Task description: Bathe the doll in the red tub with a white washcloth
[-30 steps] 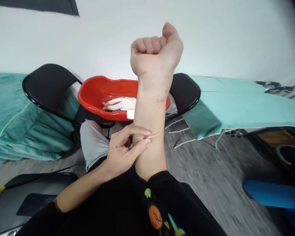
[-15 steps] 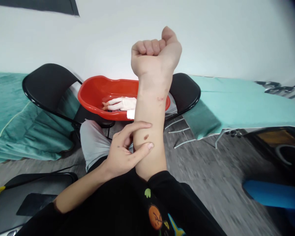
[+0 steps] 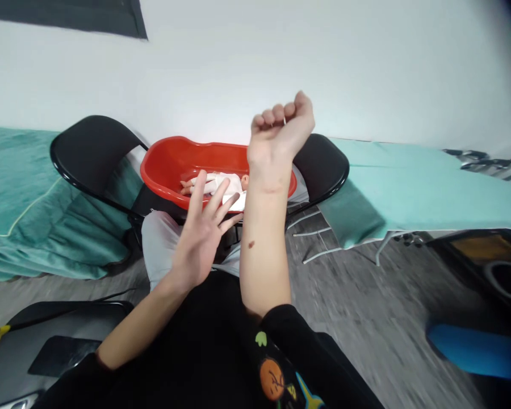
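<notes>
A red tub [image 3: 170,165] sits on a black chair [image 3: 89,153] and holds a doll [image 3: 221,184]. The left hand [image 3: 198,238] has its fingers [image 3: 215,199] spread wide and empty, with the doll just beyond them at 12 o'clock. The right hand [image 3: 281,133], at 2 o'clock from the left, is closed in an empty fist.

There are two bare hands: one left hand [image 3: 200,238] with its five fingers spread wide, and one right hand [image 3: 281,133] curled into a fist. There are two small marks on the raised right forearm: one dark round spot [image 3: 251,245] and one thin red scratch [image 3: 275,188]. There are two shiny black folding chairs, one on the left [image 3: 89,153] and one on the right [image 3: 323,159]. There is one red plastic baby tub [image 3: 170,165] resting across them. There is one small baby doll in white clothes [image 3: 221,184] in the tub. There are two teal-green cloth-covered beds, one at the left [image 3: 21,199] and one at the right [image 3: 409,182]. There is one blue thing [image 3: 477,352] low on the floor, too blurry to tell.
</notes>
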{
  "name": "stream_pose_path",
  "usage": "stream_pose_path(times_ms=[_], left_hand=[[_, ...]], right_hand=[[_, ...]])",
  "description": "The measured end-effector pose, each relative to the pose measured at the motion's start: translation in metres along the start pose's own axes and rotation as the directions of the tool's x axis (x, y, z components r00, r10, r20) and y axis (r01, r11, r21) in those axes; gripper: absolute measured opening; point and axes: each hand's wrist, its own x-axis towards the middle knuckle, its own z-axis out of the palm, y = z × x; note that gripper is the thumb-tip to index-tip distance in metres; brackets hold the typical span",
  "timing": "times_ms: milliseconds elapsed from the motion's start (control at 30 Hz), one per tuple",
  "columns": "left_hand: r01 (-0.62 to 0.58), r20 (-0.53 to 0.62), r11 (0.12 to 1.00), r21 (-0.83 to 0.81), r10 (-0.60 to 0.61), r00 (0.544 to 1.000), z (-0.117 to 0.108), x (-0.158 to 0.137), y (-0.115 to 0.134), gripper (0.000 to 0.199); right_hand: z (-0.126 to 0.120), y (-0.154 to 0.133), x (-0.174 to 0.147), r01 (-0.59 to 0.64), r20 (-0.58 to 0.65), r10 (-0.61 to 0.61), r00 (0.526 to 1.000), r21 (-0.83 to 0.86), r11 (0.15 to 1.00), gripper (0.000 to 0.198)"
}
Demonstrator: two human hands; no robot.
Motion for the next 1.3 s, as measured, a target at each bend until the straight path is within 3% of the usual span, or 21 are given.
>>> stream_pose_path(times_ms=[100,167,333,500,633,767,833,1000,1200,1300], left_hand=[[0.091,-0.024,0.995,-0.029,-0.091,0.996,-0.022,0.008,0.014,0.062],[0.12,-0.048,0.993,0.005,-0.12,0.992,-0.034,0.008,0.026,0.059],[0.11,-0.194,0.99,0.088,-0.091,0.977,-0.043,-0.005,0.047,0.054],[0.133,-0.339,0.982,0.131,-0.082,0.937,-0.036,-0.018,0.058,0.052],[0.116,-0.459,0.981,0.153,-0.033,0.888,-0.032,-0.023,0.065,0.051],[0.057,-0.573,0.998,-0.016,-0.056,0.818,-0.024,-0.025,0.071,0.051],[0.022,-0.584,0.988,-0.151,-0.107,0.805,-0.021,-0.028,0.074,0.05],[-0.012,-0.487,0.867,-0.498,-0.267,0.832,-0.025,-0.035,0.076,0.059],[0.102,-0.423,0.838,-0.537,-0.372,0.827,-0.021,-0.035,0.08,0.085],[0.086,-0.438,0.854,-0.514,-0.347,0.829,-0.016,-0.034,0.083,0.084]], right_hand=[[-0.03,0.004,0.005,0.19,0.009,-0.192,0.981,-0.208,0.96,0.036],[-0.05,0.005,-0.003,0.214,0.102,-0.19,0.977,-0.355,0.91,0.037],[-0.076,0.003,-0.071,0.139,0.227,-0.013,0.974,-0.549,0.824,0.031],[-0.074,0.0,-0.147,0.13,0.382,0.177,0.907,-0.655,0.744,0.01],[-0.071,0.002,-0.168,0.097,0.474,0.355,0.806,-0.697,0.71,0.017],[-0.074,0.008,-0.168,0.136,0.539,0.38,0.752,-0.69,0.711,0.019],[-0.076,0.011,-0.167,0.168,0.581,0.382,0.719,-0.678,0.715,0.017],[-0.078,0.01,-0.168,0.236,0.684,0.365,0.632,-0.618,0.75,0.016],[-0.071,0.002,-0.173,0.258,0.702,0.372,0.607,-0.617,0.743,0.013],[-0.068,0.0,-0.175,0.282,0.673,0.366,0.643,-0.652,0.704,0.012]])
